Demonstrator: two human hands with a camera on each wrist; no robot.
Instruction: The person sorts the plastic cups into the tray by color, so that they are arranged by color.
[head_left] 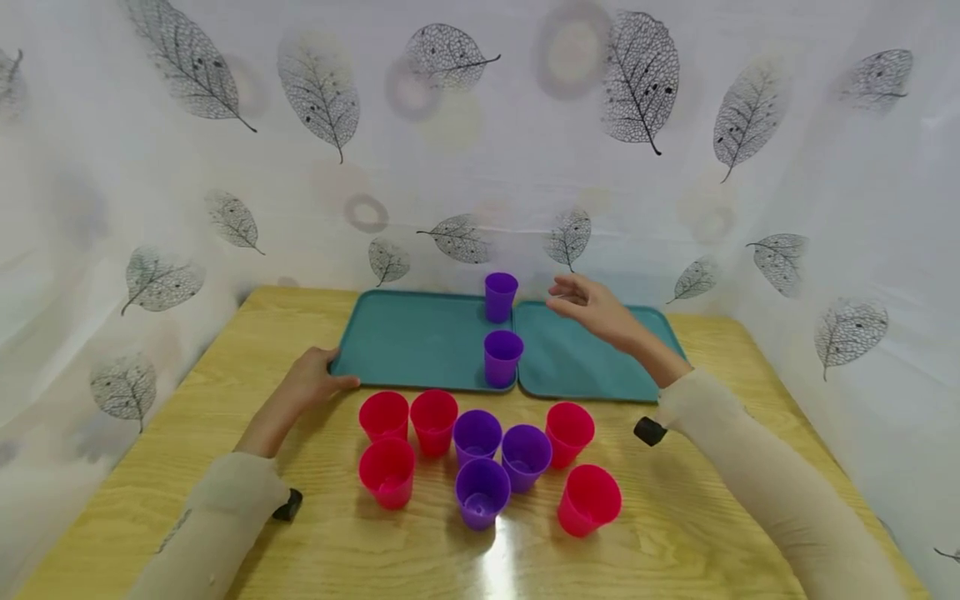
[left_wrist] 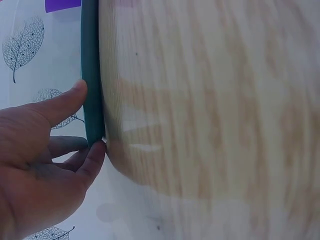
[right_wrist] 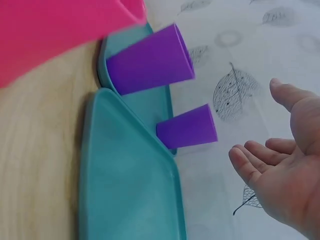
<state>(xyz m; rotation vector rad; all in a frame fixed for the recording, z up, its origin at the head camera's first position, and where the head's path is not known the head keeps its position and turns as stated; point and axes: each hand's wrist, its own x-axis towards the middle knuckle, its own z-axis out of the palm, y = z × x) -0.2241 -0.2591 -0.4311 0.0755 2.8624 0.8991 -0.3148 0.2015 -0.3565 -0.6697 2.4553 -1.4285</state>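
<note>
My left hand grips the front-left corner of the left teal tray. In the left wrist view the thumb touches the tray's rim and the fingers curl round its corner. Two purple cups stand upright along that tray's right edge, a far cup and a near cup. Over the right teal tray hovers my right hand, holding nothing. Its fingers are loosely bent, thumb apart, and the far purple cup is nearest to it.
Three purple cups cluster on the wooden table before the trays. Red cups stand on both sides, three at left and two at right. A leaf-printed white curtain surrounds the table's back and sides.
</note>
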